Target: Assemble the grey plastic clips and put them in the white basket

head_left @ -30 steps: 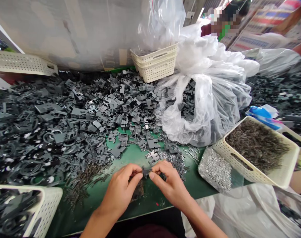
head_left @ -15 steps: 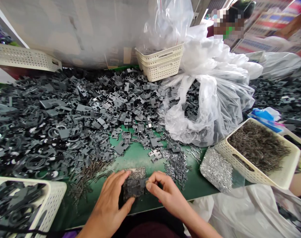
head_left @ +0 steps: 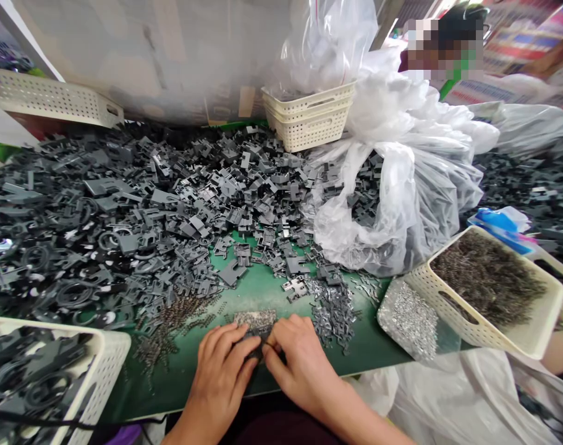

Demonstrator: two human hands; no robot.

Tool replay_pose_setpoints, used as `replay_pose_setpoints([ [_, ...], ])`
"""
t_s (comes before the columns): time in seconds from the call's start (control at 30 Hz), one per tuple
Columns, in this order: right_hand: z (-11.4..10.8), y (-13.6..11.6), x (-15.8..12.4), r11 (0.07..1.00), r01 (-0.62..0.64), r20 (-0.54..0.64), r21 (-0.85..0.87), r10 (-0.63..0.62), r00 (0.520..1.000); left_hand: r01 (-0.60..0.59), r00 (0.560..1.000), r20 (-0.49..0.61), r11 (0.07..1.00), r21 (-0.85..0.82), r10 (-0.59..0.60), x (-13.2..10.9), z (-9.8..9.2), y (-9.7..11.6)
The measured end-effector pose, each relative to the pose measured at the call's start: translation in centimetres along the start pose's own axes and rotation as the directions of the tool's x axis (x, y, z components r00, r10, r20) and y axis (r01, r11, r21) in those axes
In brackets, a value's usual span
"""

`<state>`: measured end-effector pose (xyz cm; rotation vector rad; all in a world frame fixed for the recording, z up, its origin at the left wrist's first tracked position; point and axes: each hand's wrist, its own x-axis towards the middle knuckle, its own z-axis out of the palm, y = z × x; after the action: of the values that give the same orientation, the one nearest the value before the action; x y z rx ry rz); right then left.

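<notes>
At the front edge of the table, my left hand [head_left: 225, 368] is closed over a dark grey plastic part [head_left: 259, 334], its fingers bent on top and its thumb along the near side. My right hand [head_left: 302, 358] pinches at the right side of the same part, fingers curled. Both hands cover most of the part. It lies on a small speckled block [head_left: 256, 319], whose far end shows beyond my fingertips. Left of my hands is a pile of small brown springs [head_left: 186, 309]. To the right is a heap of small grey metal pieces [head_left: 334, 312].
A big pile of grey plastic parts [head_left: 193, 185] covers the table behind. A clear plastic bag [head_left: 402, 204] and stacked baskets [head_left: 311, 127] stand at the back. At right are a basket of springs [head_left: 489, 278] and a bag of silvery bits [head_left: 408, 318]. Another basket [head_left: 117, 349] is front left.
My hands have come closer together over the part, which is now mostly covered. My right hand has moved left and my left fingers have closed over its top. The view has shifted slightly.
</notes>
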<state>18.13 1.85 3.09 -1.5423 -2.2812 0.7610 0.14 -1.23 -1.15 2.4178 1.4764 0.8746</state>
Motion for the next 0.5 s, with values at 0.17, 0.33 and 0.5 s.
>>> replay_pose_setpoints([
  [0.17,-0.1,1.0,-0.1,0.993,-0.079,-0.007,0.09,0.08,0.997,-0.023,0.999,0.048,0.999,0.029,0.022,0.7,-0.6,0.3],
  [0.33,-0.6,1.8,0.1,0.988,-0.093,0.1,0.124,0.081,0.992,0.051,0.999,0.005,0.998,-0.023,-0.051,0.9,-0.5,0.9],
  [0.5,-1.4,2.1,0.7,1.0,0.011,0.137,0.006,-0.012,0.991,0.089,0.996,-0.023,0.994,-0.058,-0.091,0.8,-0.1,1.2],
])
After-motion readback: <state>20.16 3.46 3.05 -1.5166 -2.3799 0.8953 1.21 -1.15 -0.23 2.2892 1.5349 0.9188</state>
